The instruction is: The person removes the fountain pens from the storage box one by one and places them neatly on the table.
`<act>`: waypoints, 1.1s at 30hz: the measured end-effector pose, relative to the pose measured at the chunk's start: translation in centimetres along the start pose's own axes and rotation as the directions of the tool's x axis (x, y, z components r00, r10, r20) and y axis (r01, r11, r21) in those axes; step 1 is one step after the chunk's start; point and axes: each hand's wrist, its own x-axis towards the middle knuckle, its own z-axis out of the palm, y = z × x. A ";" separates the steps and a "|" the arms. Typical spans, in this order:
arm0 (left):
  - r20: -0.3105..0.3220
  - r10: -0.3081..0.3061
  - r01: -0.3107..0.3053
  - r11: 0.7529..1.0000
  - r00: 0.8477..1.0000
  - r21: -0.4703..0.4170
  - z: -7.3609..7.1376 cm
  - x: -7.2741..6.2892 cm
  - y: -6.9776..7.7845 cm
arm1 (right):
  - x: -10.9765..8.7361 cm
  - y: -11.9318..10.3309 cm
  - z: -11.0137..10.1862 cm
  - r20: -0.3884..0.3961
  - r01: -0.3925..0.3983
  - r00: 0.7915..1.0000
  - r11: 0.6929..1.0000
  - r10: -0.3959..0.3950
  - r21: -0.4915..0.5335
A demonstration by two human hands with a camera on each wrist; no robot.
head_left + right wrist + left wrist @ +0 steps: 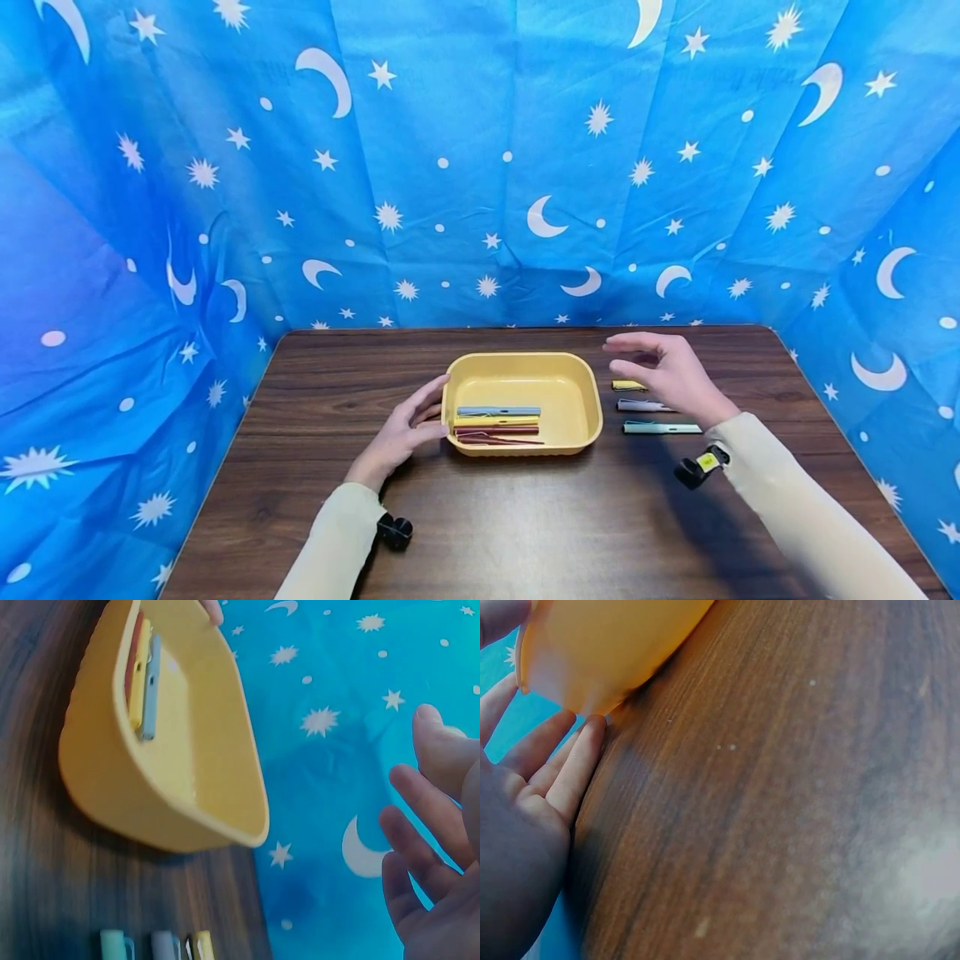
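A yellow plastic tray [525, 451] stands on the table, holding a blue-grey pen [498, 411], a yellow pen [497, 422] and dark red pens [498, 431] along its near left part. My left hand [400, 433] rests against the tray's left side, its extended fingers touching the outer wall in the left wrist view. To the right of the tray, my right hand [675, 372] hovers with loosely bent fingers and nothing between them. Under and near it lie a yellow pen [628, 386], partly hidden, a grey pen [643, 406] and a mint green pen [662, 428].
The dark wood-grain table [510, 533] ends at the back against a blue curtain [465, 192] with white moons and stars. More of this cloth hangs on both sides. A small black camera [697, 468] is strapped at the right wrist, another [395, 532] at the left.
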 end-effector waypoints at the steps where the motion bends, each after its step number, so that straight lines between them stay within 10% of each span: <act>1: -0.001 -0.003 0.003 1.000 1.000 -0.001 0.0 0.0 0.0 | 0.2 -0.2 0.2 0.003 0.000 1.000 1.000 0.000 0.004; 33: -0.018 -0.006 0.006 1.000 1.000 0.009 0.2 0.0 0.3 | 7.1 -4.4 7.0 0.170 0.063 0.981 0.984 -0.091 0.167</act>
